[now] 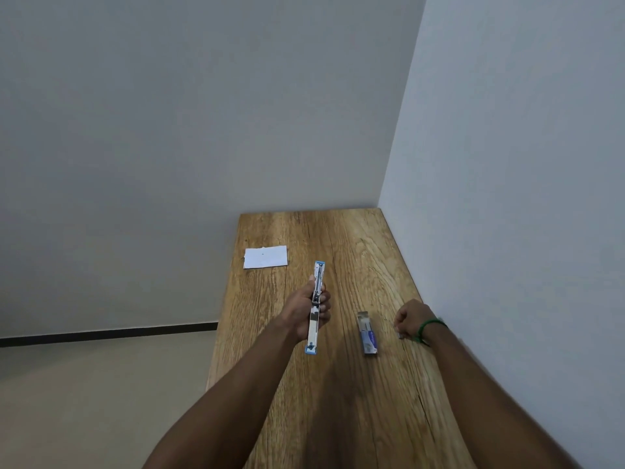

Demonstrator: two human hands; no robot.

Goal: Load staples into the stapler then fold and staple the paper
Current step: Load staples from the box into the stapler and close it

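My left hand grips a blue and silver stapler, swung fully open into one long strip above the middle of the wooden table. To its right a small staple box lies open on the table. My right hand hovers just right of the box with curled fingers, pinching a small silvery piece that looks like staples. A white sheet of paper lies flat near the table's far left edge.
The table stands in a corner, with a grey wall behind it and a white wall along its right side. Its left edge drops to a pale floor. A green band circles my right wrist.
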